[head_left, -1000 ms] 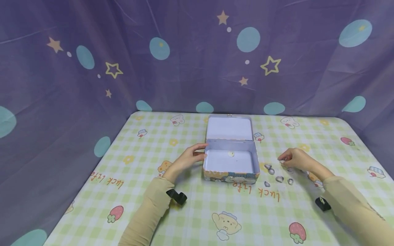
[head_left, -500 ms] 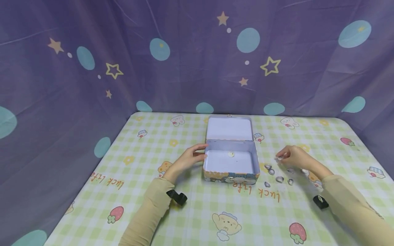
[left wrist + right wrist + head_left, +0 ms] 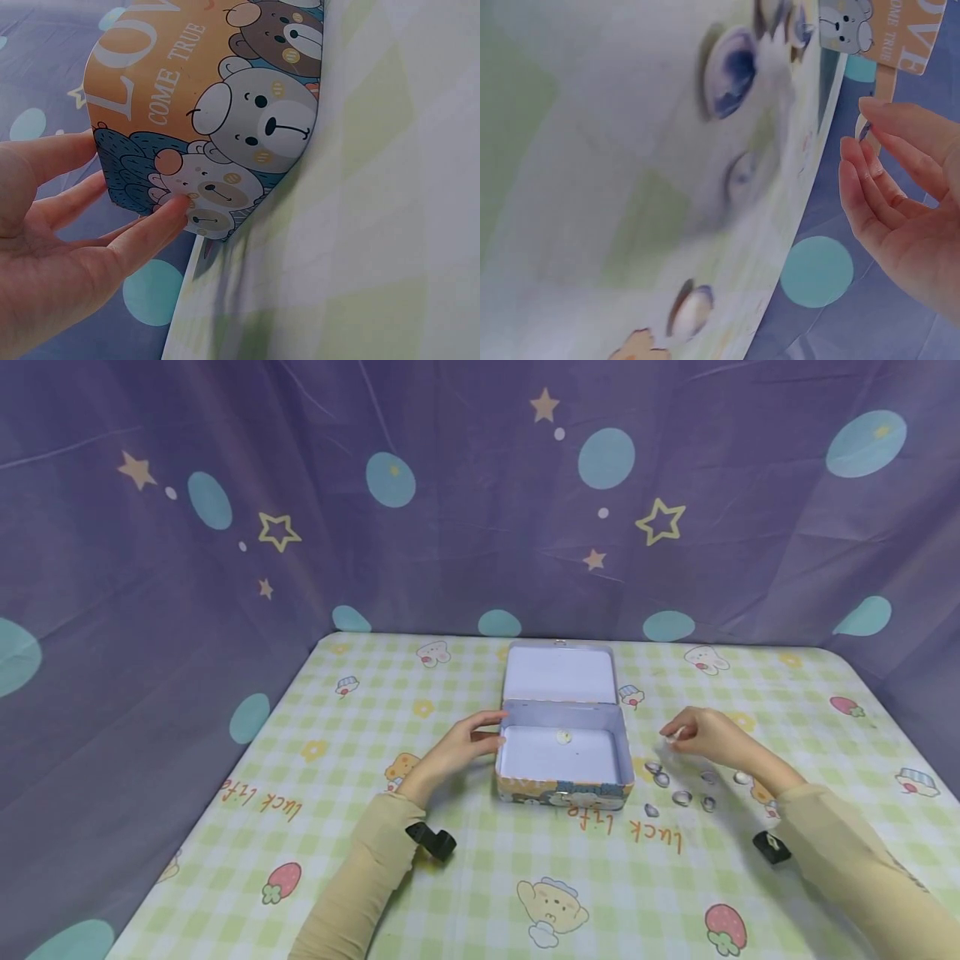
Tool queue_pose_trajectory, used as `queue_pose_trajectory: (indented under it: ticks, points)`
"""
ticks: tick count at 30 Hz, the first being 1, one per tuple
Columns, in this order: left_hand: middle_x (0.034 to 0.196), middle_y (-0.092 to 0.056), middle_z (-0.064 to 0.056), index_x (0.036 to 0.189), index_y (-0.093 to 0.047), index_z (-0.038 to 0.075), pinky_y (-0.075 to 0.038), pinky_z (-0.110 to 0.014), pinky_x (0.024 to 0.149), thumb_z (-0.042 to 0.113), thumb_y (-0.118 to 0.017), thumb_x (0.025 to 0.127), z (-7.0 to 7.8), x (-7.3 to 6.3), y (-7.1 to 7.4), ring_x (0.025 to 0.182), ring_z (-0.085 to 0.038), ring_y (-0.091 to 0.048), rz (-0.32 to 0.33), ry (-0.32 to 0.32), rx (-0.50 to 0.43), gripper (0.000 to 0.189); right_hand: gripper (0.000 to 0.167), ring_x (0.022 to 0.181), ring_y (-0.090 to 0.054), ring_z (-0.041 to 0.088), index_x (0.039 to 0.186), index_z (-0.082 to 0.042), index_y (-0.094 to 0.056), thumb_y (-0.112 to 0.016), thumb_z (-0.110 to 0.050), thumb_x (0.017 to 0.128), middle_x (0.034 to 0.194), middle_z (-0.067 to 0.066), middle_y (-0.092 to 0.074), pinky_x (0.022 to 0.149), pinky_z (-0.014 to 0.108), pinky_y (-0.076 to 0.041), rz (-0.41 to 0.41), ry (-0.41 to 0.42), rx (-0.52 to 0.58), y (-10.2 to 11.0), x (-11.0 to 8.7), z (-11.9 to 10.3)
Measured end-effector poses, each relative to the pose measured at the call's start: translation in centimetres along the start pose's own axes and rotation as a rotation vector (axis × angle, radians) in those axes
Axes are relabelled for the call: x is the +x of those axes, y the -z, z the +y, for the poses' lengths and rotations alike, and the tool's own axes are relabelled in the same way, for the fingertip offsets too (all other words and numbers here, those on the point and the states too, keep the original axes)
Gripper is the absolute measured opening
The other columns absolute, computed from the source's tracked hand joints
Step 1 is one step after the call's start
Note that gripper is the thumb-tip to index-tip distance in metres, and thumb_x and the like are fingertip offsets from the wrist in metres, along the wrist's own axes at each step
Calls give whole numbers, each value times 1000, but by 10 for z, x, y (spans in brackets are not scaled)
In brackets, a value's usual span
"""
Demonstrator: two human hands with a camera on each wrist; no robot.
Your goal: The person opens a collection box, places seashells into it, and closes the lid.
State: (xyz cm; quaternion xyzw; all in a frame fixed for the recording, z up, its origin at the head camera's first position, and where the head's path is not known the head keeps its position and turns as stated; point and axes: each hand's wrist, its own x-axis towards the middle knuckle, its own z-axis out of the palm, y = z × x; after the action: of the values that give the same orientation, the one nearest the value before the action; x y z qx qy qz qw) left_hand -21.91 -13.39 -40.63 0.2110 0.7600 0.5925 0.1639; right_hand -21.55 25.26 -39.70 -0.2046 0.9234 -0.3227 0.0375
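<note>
A rectangular tin box (image 3: pixel 564 793), printed with bears in the left wrist view, stands with its hinged lid (image 3: pixel 559 675) raised. Inside lies one small pale shell-like piece (image 3: pixel 563 737). My left hand (image 3: pixel 459 747) rests at the box's left side, fingers extended; in the left wrist view a fingertip (image 3: pixel 178 208) touches the printed wall while others reach the rim. To the right of the box, my right hand (image 3: pixel 708 735) pinches a small seashell (image 3: pixel 863 129) between thumb and fingers, above the table. Several more seashells (image 3: pixel 681 797) lie below that hand.
A green-checked cartoon tablecloth (image 3: pixel 420 893) covers the table. Behind its far edge hangs a purple curtain (image 3: pixel 480 510) with stars and blue ovals. Black wrist cameras (image 3: pixel 432 841) are worn on both sleeves.
My right hand has lifted off the table and shifted left toward the box with the seashell between its fingers. My left hand and the box have stayed put.
</note>
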Motion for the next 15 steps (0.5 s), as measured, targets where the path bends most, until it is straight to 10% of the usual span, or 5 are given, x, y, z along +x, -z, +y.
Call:
queue_pose_trajectory:
  ticks: [15]
  points:
    - [134, -33, -26, 131, -37, -3, -45, -35, 91, 5, -53, 87, 1, -1, 0, 116, -42, -40, 8, -4, 1, 47, 20, 72, -53, 12, 94, 2, -65, -66, 0, 74, 88, 10, -61, 58, 20, -49, 46, 69, -1, 6, 9, -21]
